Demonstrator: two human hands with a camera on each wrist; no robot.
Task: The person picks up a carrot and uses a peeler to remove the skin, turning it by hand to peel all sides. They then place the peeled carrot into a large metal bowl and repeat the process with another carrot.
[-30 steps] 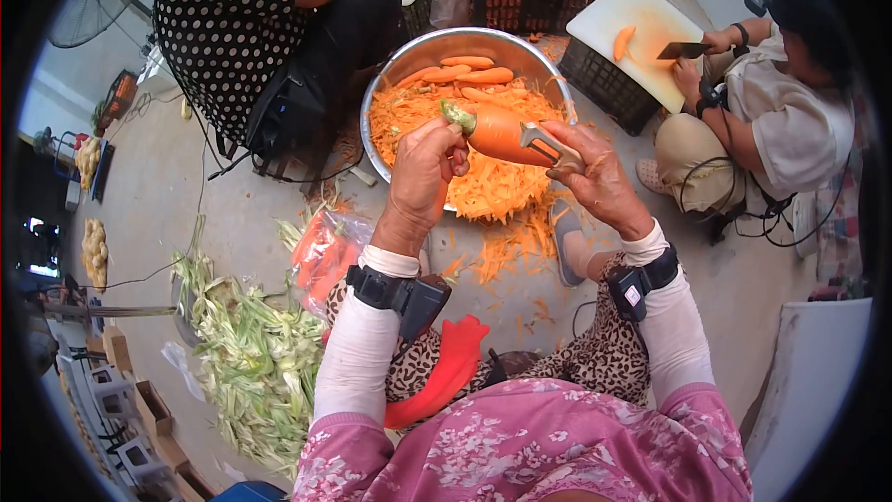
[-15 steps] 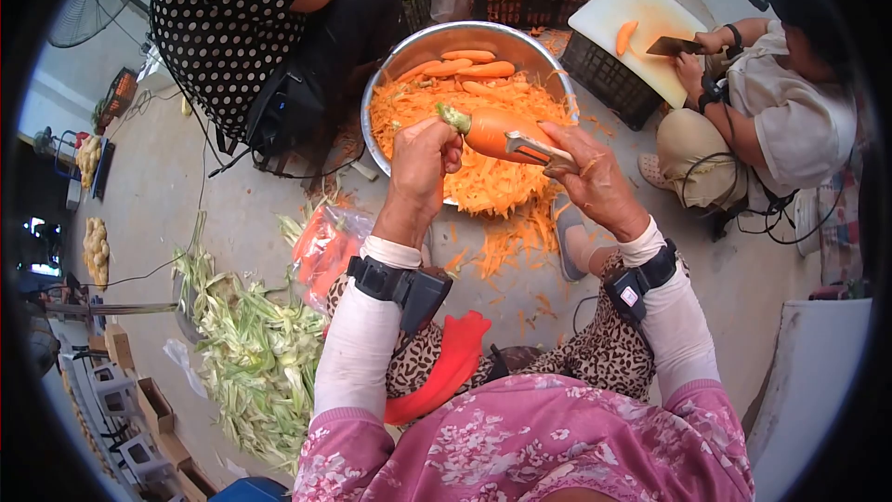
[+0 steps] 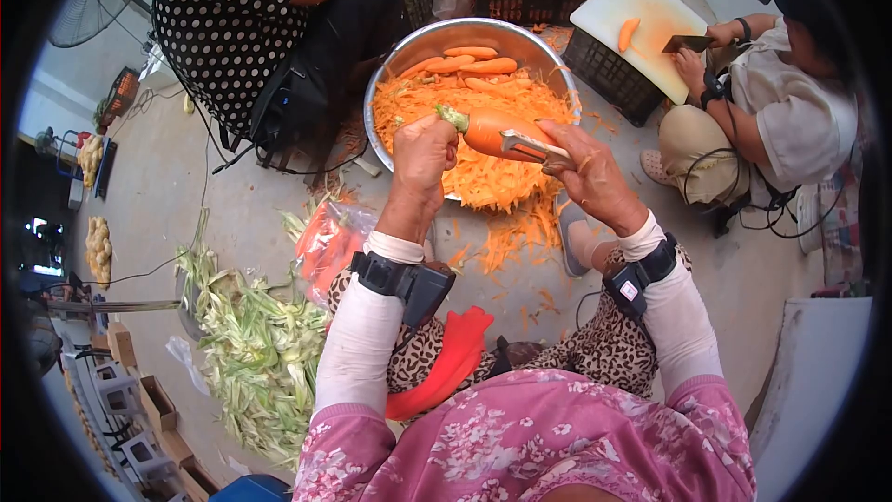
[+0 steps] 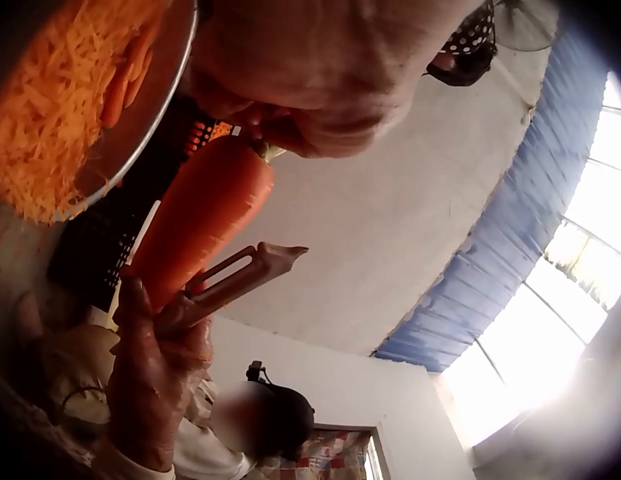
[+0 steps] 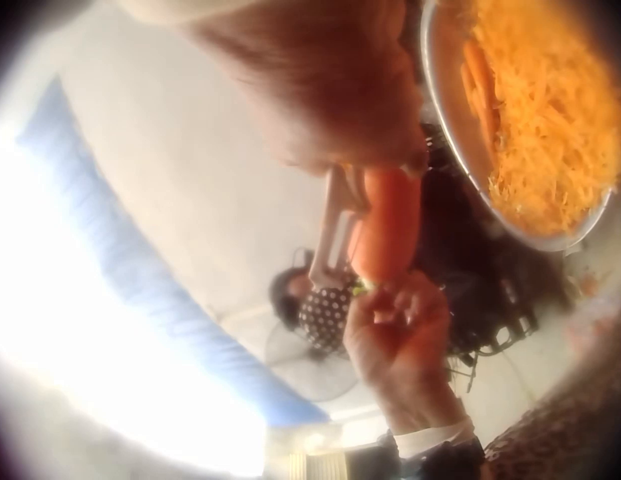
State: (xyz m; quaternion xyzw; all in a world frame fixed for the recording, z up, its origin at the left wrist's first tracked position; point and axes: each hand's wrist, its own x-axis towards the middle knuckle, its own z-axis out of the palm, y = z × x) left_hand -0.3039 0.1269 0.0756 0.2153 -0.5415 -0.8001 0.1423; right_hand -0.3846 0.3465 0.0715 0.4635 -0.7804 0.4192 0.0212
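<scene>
A large orange carrot (image 3: 492,133) is held level between both hands, above the near part of a metal basin (image 3: 371,121) of orange shreds. The left hand (image 3: 420,163) pinches its green stem end, as the left wrist view also shows at the carrot (image 4: 205,210). At the other end the right hand (image 3: 595,177) grips a peeler (image 3: 531,144) whose head lies along the carrot's side. In the right wrist view the peeler (image 5: 333,225) stands beside the carrot (image 5: 388,225), and the image is blurred.
Whole carrots (image 3: 472,60) lie at the basin's far side. A person at the right holds a knife (image 3: 688,43) over a white board (image 3: 641,28); another person sits at the upper left. Green husks (image 3: 260,353) and a bag of carrots (image 3: 327,246) lie on the floor.
The peeler's head has moved a little toward the left hand and down along the carrot's side compared with a second ago. The right-hand person's knife has shifted slightly.
</scene>
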